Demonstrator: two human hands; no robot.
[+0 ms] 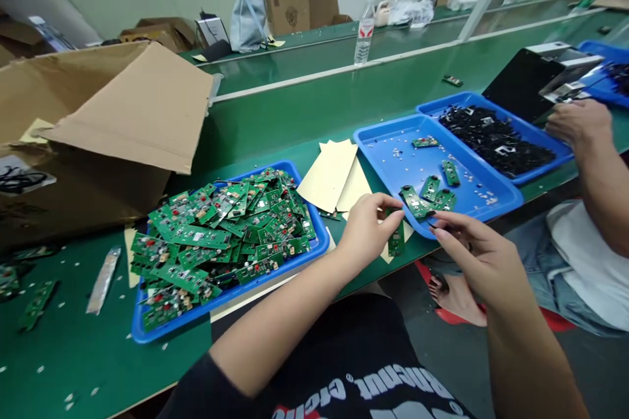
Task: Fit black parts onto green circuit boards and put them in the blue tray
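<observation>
My left hand (367,228) is closed round a small green circuit board (396,240), which hangs down below its fingers at the table's front edge. My right hand (474,250) is beside it, fingers curled, fingertips pinching near the top of that same board by the corner of a blue tray (388,144). That tray holds a few green boards (428,195) and small white bits. To the left, another blue tray (314,250) is heaped with several green circuit boards (221,236).
A large open cardboard box (98,124) stands at the left. Tan paper sheets (330,174) lie between the trays. A third blue tray (550,160) holds black parts. A seated person's hand (577,121) works at the right. A water bottle (364,31) stands on the far belt.
</observation>
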